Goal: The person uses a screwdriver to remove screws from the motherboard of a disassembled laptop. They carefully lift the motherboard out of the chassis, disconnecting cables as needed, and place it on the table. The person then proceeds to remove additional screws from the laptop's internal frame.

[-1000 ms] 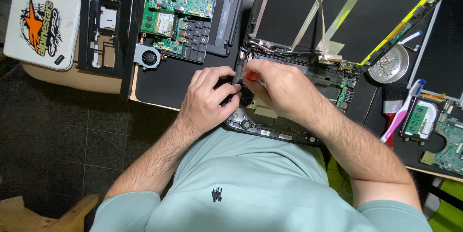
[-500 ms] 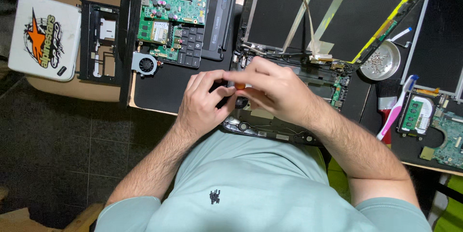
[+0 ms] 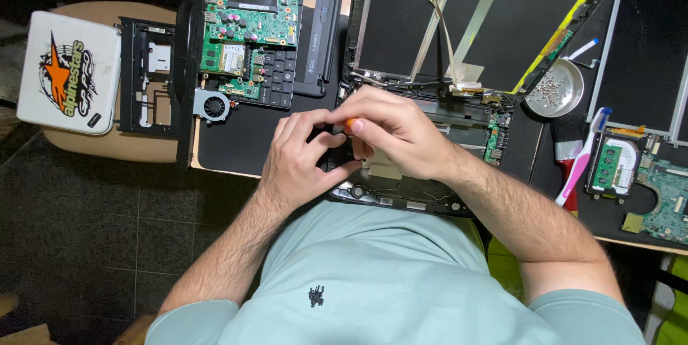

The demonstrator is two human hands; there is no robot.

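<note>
- At the bench's front edge, both hands meet over the opened laptop base.
- Right hand: fingers pinched tight on an orange-tipped tool.
- Left hand: fingers curled beside it; I cannot tell what they grip.
- Green circuit board lies towards the back left; a screw dish sits right.

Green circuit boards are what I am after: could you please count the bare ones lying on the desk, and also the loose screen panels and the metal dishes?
Green circuit boards: 2, a large one with a fan and a smaller one at the right edge.
Loose screen panels: 1.
Metal dishes: 1, holding screws.
Total: 4.
</note>
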